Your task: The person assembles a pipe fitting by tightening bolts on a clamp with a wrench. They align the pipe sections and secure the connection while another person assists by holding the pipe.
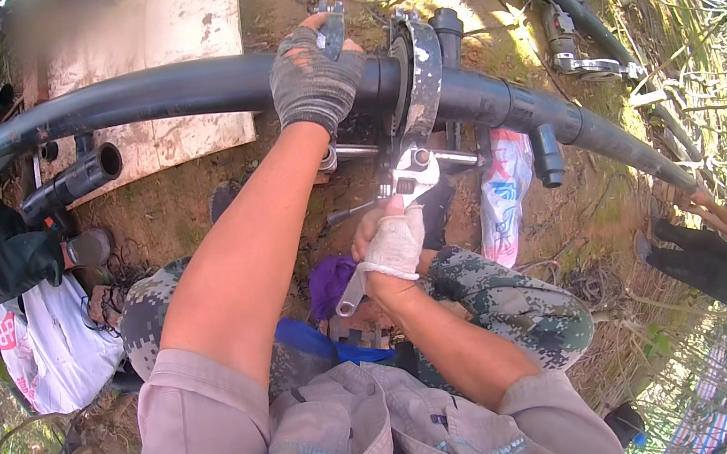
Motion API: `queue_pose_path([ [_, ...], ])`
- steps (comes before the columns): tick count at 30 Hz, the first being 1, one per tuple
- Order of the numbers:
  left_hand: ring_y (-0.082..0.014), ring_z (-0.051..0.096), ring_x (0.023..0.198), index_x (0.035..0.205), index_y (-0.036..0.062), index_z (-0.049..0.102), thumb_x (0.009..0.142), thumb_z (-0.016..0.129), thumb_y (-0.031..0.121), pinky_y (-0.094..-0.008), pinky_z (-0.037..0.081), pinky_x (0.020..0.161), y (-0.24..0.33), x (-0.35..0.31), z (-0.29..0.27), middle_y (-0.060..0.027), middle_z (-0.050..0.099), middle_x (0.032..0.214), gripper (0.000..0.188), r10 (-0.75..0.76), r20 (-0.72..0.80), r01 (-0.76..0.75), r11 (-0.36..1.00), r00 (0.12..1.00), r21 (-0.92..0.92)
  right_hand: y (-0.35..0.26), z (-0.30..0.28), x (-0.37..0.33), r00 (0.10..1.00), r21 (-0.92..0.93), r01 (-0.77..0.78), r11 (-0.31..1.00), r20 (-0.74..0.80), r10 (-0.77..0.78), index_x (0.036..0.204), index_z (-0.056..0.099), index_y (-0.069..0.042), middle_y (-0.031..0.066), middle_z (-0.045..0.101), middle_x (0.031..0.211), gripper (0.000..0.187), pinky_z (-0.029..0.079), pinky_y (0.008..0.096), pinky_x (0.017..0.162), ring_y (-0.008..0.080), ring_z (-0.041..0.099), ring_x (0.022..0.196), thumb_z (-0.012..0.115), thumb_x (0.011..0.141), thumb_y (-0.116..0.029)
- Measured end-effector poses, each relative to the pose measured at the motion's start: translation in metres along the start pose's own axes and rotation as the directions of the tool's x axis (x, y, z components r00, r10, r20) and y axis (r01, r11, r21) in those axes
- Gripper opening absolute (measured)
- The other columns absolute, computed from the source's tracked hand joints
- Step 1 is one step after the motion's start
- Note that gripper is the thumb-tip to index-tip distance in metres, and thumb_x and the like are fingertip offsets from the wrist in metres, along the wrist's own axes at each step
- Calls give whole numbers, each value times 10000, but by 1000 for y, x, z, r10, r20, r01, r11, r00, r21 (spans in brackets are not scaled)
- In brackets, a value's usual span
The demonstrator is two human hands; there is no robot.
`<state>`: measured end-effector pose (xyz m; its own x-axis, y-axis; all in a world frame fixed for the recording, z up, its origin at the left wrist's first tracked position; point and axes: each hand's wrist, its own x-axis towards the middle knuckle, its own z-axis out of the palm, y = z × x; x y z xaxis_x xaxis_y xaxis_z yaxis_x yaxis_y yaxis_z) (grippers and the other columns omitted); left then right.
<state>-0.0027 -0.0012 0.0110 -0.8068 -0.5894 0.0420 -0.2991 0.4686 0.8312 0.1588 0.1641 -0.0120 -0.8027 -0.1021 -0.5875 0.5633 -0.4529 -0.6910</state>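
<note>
A black pipe (153,96) stretches left to right ahead of a worker, its long axis running crosswise to the outstretched left arm. The gloved left hand (316,78), nearer the pipe, lies over it just left of a ring clamp (427,74), fingers bent; whether they grip anything cannot be told. The right hand (392,246), on the worker's side of the clamp, closes around a silver wrench (411,181). A white sack (62,336) sits at far left, another sack (506,195) right of the wrench, contents hidden.
</note>
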Motion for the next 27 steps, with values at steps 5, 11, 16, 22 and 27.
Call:
queue_pose_path([
  [5, -310, 678, 1030, 1301, 129, 638, 843, 725, 307, -401, 519, 959, 4, -1, -3, -166, 706, 1111, 498, 35, 8, -36, 999, 999, 31, -3, -35, -4, 989, 13, -90, 996, 117, 88, 1106, 464, -130, 33, 468, 639, 340, 368, 326, 406, 173, 428, 443, 468, 1072, -468],
  [11, -336, 684, 1047, 1317, 71, 616, 815, 720, 287, -402, 525, 969, -1, -2, 1, -203, 704, 1143, 556, 42, -19, -42, 999, 999, -14, -122, -51, -11, 903, -436, -349, 830, 81, 422, 1060, 517, -69, 38, 487, 600, 303, 323, 293, 355, 140, 403, 374, 488, 1076, -371],
  [16, -332, 683, 1053, 1304, 61, 626, 814, 715, 280, -410, 522, 975, 1, -3, 0, -203, 704, 1136, 544, 97, -40, -98, 995, 994, -9, -184, -48, 26, 819, -781, -235, 578, 161, 550, 1065, 532, -56, 40, 478, 599, 297, 295, 290, 366, 125, 375, 390, 521, 1061, -352],
  [22, -325, 686, 1042, 1310, 60, 627, 822, 713, 290, -408, 522, 976, 3, -2, -1, -207, 699, 1138, 547, 19, -21, -19, 1000, 1000, 5, -159, -56, 26, 802, -679, -290, 674, 212, 558, 1072, 527, -50, 41, 465, 615, 272, 283, 292, 375, 130, 378, 407, 503, 1069, -321],
  [27, -322, 689, 1021, 1295, 63, 636, 813, 718, 293, -409, 535, 948, 3, -3, 0, -204, 695, 1139, 541, 31, -40, -32, 999, 999, -2, -152, -67, 29, 827, -658, -312, 685, 168, 537, 1096, 526, -39, 36, 436, 593, 258, 292, 289, 377, 137, 375, 397, 499, 1071, -294],
])
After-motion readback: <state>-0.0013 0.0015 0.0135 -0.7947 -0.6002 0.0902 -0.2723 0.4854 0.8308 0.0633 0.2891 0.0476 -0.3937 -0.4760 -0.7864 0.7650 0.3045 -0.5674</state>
